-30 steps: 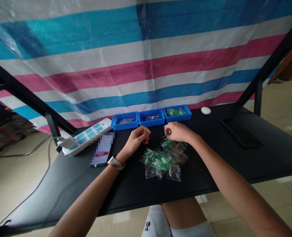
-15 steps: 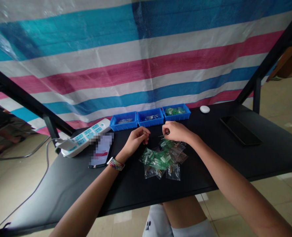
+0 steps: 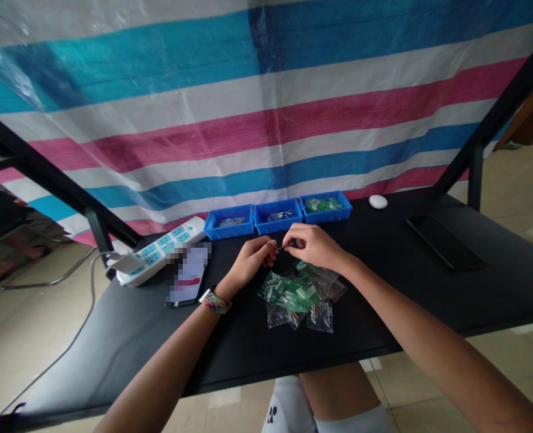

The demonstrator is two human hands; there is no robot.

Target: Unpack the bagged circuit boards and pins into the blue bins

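A thin metal pin (image 3: pixel 285 246) spans the gap between my hands, in front of the blue bins. My right hand (image 3: pixel 313 245) is closed in a pinch on its right end. At the pin's left end are the pinched fingertips of my left hand (image 3: pixel 253 260); whether they grip the pin or another small part is too small to tell. Just below lies a pile of small green plastic bags (image 3: pixel 293 293) with pale pieces inside. Clear bags (image 3: pixel 321 317) with small brass-coloured pieces stick out from under it.
Behind my hands stand three blue bins: one with small clear parts (image 3: pixel 229 233), one with metal pins (image 3: pixel 279 226), one with green bags (image 3: pixel 325 218). A power strip (image 3: pixel 158 252) and a lit phone (image 3: pixel 188 273) lie left. A white oval object (image 3: pixel 378 202) and dark phone (image 3: pixel 445 242) lie right.
My right hand has risen from the edge of the bag pile and moved left with the thin metal pin. My left hand has shifted slightly right, so the fingertips now meet near the pin.
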